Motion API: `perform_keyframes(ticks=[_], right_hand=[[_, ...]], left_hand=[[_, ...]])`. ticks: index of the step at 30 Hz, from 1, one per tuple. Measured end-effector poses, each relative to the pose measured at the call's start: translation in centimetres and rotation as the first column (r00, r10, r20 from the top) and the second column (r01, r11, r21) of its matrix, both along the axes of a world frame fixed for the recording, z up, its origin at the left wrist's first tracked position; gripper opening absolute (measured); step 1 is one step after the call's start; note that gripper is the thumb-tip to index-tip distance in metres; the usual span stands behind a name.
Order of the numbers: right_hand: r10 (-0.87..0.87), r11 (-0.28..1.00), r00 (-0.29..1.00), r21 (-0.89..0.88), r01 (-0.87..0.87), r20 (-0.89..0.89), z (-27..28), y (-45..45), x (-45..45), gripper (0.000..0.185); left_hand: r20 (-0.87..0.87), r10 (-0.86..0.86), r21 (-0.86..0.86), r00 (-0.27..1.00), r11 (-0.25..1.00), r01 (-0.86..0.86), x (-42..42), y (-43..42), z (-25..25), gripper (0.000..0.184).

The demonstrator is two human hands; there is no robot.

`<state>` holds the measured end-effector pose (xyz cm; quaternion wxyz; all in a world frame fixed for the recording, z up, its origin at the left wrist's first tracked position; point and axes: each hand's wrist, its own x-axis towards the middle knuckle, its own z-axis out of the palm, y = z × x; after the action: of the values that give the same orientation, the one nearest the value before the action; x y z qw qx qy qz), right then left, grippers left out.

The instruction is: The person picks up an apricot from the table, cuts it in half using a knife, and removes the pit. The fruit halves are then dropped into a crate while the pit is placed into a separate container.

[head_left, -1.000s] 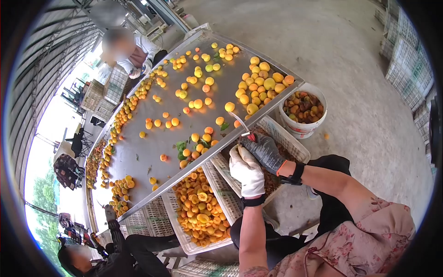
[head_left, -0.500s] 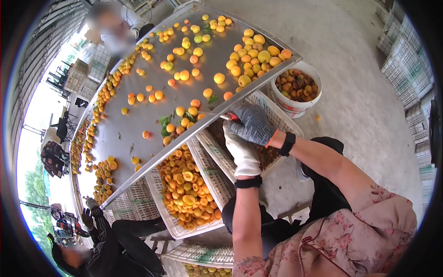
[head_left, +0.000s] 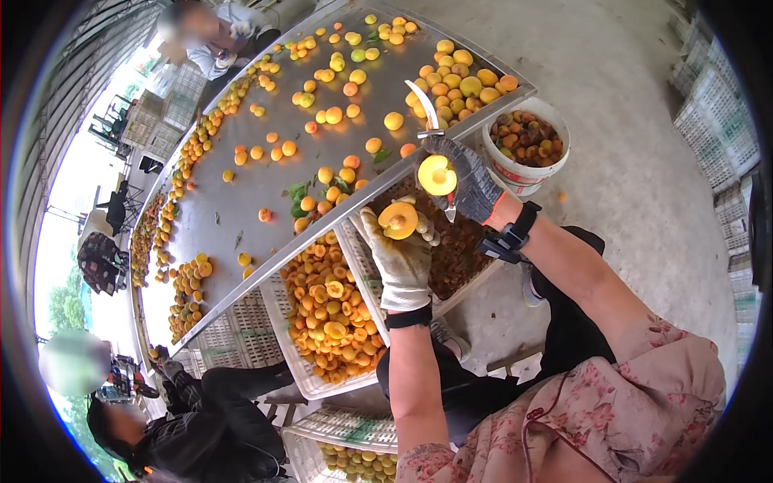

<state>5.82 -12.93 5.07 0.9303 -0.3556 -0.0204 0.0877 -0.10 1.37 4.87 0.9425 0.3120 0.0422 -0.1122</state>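
Note:
My left hand (head_left: 405, 270), in a white glove, holds an apricot half (head_left: 398, 220) cut side up, with a brownish centre, on its curled fingers. My right hand (head_left: 473, 183), in a grey glove with an orange cuff, grips a curved knife (head_left: 422, 105); its pale blade points up over the table's edge, and a small metal tip shows below the fist. Against its fingers sits another apricot half (head_left: 437, 175), the hollow facing me. Both hands are over a white crate (head_left: 475, 282) with dark bits in it.
A steel table (head_left: 241, 189) carries many scattered apricots, with a heap (head_left: 459, 80) at its near corner. Beside it stand a white bucket (head_left: 525, 179) of browned fruit and a crate (head_left: 299, 378) full of apricot halves. Two other people sit around the table; stacked crates (head_left: 708, 121) stand at right.
My hands, together before, have moved apart. The apricot now shows as two halves, one in each hand. The knife blade has come into view, pointing up.

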Motion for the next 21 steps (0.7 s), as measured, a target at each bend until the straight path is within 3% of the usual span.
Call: perform_keyframes(ticks=[2,3,6,7,8,10,11,12,14,15,16,17,18,21], right_hand=[[0.028,0.993,0.997,-0.114,-0.02,0.074,0.0,0.8,0.1,0.027],[0.073,0.997,0.997,0.026,-0.072,-0.014,0.3,1.4,-0.1,0.027],[0.09,0.992,0.994,0.098,-0.084,-0.063,2.7,3.8,-1.8,0.019],[-0.042,0.989,0.999,-0.139,0.045,0.023,2.5,4.8,-2.1,0.026],[-0.037,0.989,0.999,-0.143,0.041,0.029,2.4,5.3,-2.3,0.026],[0.029,0.997,0.999,-0.068,-0.027,0.025,2.1,5.8,-2.5,0.026],[0.185,0.978,0.982,0.096,-0.187,0.024,2.4,5.6,-2.3,0.024],[0.187,0.978,0.982,0.087,-0.189,0.031,2.6,6.3,-2.4,0.024],[-0.129,0.971,0.978,-0.178,0.158,0.166,2.7,8.3,-3.2,0.018],[-0.136,0.961,0.961,-0.203,0.187,0.24,2.5,8.7,-3.4,0.021],[-0.134,0.959,0.961,-0.211,0.187,0.242,2.3,8.8,-3.6,0.021],[-0.125,0.831,0.902,-0.453,0.323,0.414,2.1,8.6,-3.7,0.022],[-0.058,0.624,0.824,-0.624,0.471,0.564,1.9,8.6,-3.9,0.022],[-0.078,0.701,0.854,-0.581,0.414,0.514,1.7,9.3,-4.1,0.022]], left_hand=[[-0.003,0.02,-0.021,1.0,1.0,-0.02,-0.4,1.2,-0.6,0.06],[-0.005,0.028,-0.042,1.0,0.999,-0.028,-0.6,1.9,-1.0,0.061],[-0.05,0.066,-0.091,0.997,0.993,-0.071,-1.1,3.2,-1.4,0.061],[-0.054,0.08,-0.141,0.995,0.986,-0.086,-1.4,3.6,-1.4,0.054],[-0.048,0.084,-0.145,0.995,0.985,-0.091,-1.7,4.1,-1.3,0.054],[-0.086,0.277,0.017,0.957,0.961,-0.276,-2.0,5.0,-0.9,0.047],[-0.043,0.317,0.091,0.947,0.946,-0.312,-2.3,5.4,-0.3,0.036],[-0.037,0.318,0.08,0.947,0.946,-0.314,-2.5,5.5,0.2,0.036],[0.157,0.451,0.407,0.878,0.781,-0.474,-3.4,5.3,1.7,0.029],[0.242,0.383,0.486,0.892,0.748,-0.452,-3.9,5.5,2.2,0.025],[0.224,0.325,0.512,0.919,0.763,-0.395,-4.1,5.4,3.0,0.024],[0.232,0.274,0.556,0.933,0.75,-0.358,-4.0,5.3,2.6,0.022],[0.236,0.223,0.598,0.946,0.734,-0.322,-3.9,5.0,2.4,0.021],[0.168,0.228,0.507,0.959,0.815,-0.283,-3.8,4.6,1.9,0.015]])
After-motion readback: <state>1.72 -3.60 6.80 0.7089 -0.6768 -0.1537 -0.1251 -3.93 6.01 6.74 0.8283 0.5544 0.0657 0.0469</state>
